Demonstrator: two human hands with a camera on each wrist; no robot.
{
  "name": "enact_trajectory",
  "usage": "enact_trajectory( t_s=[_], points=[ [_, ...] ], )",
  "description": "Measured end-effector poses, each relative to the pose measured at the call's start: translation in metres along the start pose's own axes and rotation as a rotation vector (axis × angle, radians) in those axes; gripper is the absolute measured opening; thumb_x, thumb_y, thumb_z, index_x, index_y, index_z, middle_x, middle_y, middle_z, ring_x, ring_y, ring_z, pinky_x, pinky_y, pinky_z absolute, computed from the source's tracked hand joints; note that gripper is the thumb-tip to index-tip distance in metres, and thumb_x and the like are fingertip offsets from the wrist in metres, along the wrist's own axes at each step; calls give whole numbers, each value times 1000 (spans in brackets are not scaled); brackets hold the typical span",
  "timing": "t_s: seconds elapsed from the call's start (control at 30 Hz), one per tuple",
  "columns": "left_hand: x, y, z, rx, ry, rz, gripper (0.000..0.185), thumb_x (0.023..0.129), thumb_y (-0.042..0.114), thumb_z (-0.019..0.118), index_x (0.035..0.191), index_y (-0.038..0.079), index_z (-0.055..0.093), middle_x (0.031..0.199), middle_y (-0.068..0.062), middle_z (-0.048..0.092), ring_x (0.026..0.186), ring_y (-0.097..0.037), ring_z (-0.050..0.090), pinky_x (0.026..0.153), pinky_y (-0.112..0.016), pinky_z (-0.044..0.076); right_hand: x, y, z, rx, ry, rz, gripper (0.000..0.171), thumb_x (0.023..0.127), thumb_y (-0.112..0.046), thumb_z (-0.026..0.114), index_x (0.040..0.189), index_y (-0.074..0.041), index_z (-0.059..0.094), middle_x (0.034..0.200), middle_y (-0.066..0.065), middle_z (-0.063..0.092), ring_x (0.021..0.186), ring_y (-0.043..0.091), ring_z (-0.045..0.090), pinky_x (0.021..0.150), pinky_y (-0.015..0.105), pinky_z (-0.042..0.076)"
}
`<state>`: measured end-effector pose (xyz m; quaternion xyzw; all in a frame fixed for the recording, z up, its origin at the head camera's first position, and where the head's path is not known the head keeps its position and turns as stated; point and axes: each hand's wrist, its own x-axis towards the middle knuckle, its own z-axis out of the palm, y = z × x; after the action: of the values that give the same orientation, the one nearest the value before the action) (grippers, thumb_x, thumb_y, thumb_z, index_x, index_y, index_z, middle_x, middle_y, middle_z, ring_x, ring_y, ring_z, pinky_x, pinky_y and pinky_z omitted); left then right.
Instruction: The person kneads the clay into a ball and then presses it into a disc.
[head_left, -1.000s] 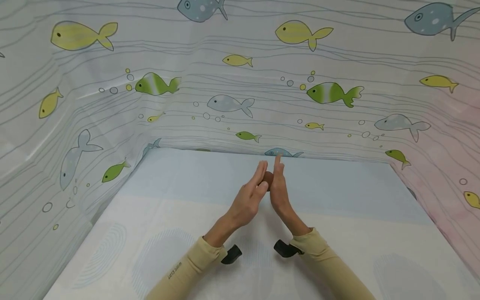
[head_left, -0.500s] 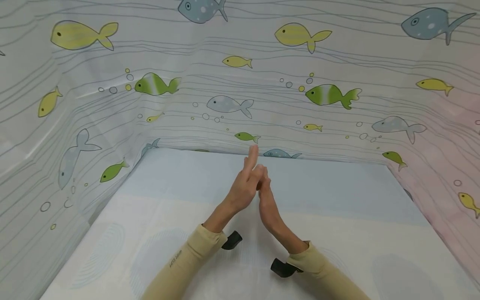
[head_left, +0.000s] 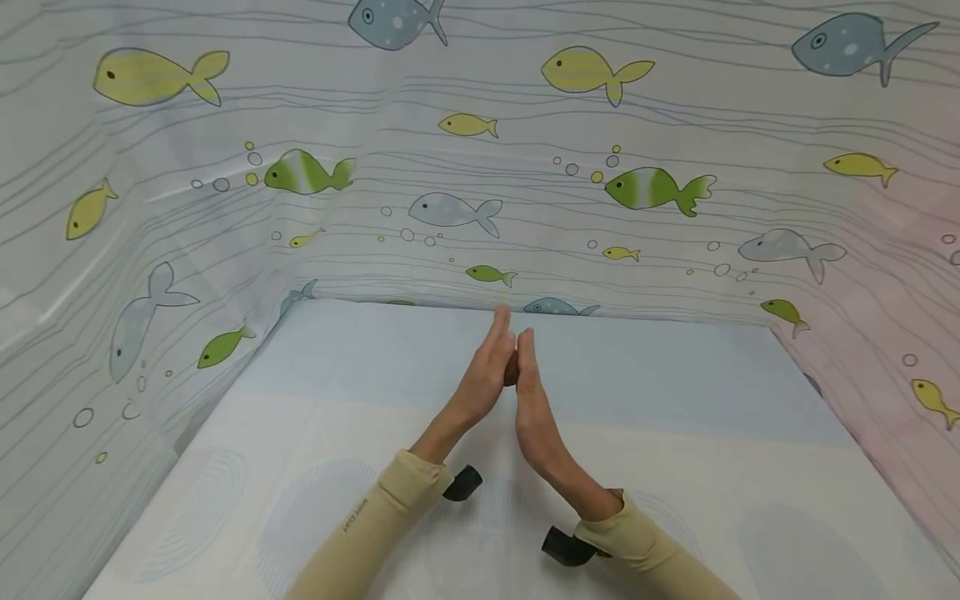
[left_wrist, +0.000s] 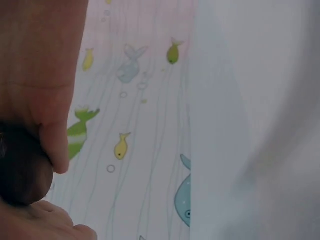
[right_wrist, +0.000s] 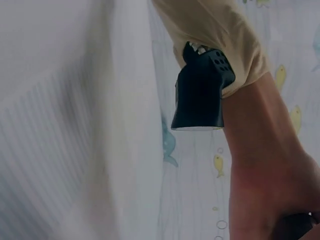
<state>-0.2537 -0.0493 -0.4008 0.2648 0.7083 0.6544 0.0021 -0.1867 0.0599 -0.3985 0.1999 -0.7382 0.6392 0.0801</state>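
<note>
- We see our left hand point(head_left: 486, 379) and right hand point(head_left: 531, 404) pressed flat together mid-frame, fingers straight.
- A small brown round lump point(head_left: 512, 371) sits squeezed between our palms, below the fingertips.

Matt brown lump point(head_left: 512, 372), glossy fish-print plastic sheet point(head_left: 525, 167), smooth pale tabletop point(head_left: 675, 400), beige cloth sleeves point(head_left: 375, 525)

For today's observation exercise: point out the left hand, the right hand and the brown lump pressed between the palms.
left hand point(head_left: 483, 375): head view, on the back of the hand.
right hand point(head_left: 532, 408): head view, on the back of the hand below the fingers.
brown lump point(left_wrist: 22, 172): left wrist view, on its dark rounded side between the palms.
</note>
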Motion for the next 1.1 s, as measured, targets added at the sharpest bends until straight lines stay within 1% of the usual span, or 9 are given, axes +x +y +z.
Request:
enact_trajectory(
  t_s=[0.23,0.47,0.63,0.73,0.8,0.97,1.03,1.07,1.1],
  points=[
    [-5,-6,4,-22,-8,-16,64,108,34,24,157,-1,5,165,-10,5,152,-15,4,123,-40,6,3,1,-1,-27,20,0,56,110,-36,9,159,-11,-3,166,0,-6,152,16,-5,122,48,1],
    [-11,-6,8,-25,-23,-44,67,107,40,24,158,2,3,166,-6,5,152,-13,2,123,-41,6,7,4,-1,-15,29,-6,60,109,-39,10,159,-8,-6,166,1,-7,152,17,-4,122,48,3],
    [-17,-7,11,-6,-22,-62,68,107,43,24,159,5,3,166,0,5,151,-9,2,123,-40,6,12,6,-2,2,42,-3,62,109,-42,11,159,-9,-7,166,2,-7,152,18,-1,120,52,14],
    [-20,-7,12,-12,-24,-68,66,107,43,24,159,7,2,166,1,5,151,-9,3,123,-41,7,14,8,-2,-5,49,-1,63,109,-43,14,159,-12,-7,166,2,-6,152,19,2,117,54,23],
    [-22,-7,13,-17,-27,-70,66,108,42,23,159,8,2,166,1,5,151,-9,4,123,-41,8,16,10,-3,-12,56,-6,62,109,-43,15,159,-14,-7,166,2,-6,152,19,2,116,54,25],
    [-25,-5,13,-19,-31,-68,65,107,41,23,159,9,1,166,2,5,151,-9,5,123,-41,9,22,13,-4,-22,85,-4,61,109,-43,16,159,-17,-6,166,0,-5,152,17,1,119,53,18],
    [-26,-4,14,-21,-33,-70,66,107,41,23,159,9,1,166,2,5,151,-9,4,123,-42,8,24,14,-5,-22,98,-2,60,109,-43,16,160,-18,-5,166,0,-5,152,18,3,119,53,18],
    [-27,-3,14,-23,-35,-66,66,107,41,23,159,8,1,166,2,4,151,-9,3,123,-43,8,25,15,-6,-22,105,0,60,109,-43,16,160,-18,-5,166,0,-4,151,19,8,118,53,22],
    [-27,-3,14,-21,-38,-67,66,107,41,24,159,8,1,166,2,4,151,-9,3,123,-43,7,25,15,-6,-23,112,1,60,109,-43,16,160,-19,-4,166,1,-2,149,22,18,115,52,28]
  ],
)
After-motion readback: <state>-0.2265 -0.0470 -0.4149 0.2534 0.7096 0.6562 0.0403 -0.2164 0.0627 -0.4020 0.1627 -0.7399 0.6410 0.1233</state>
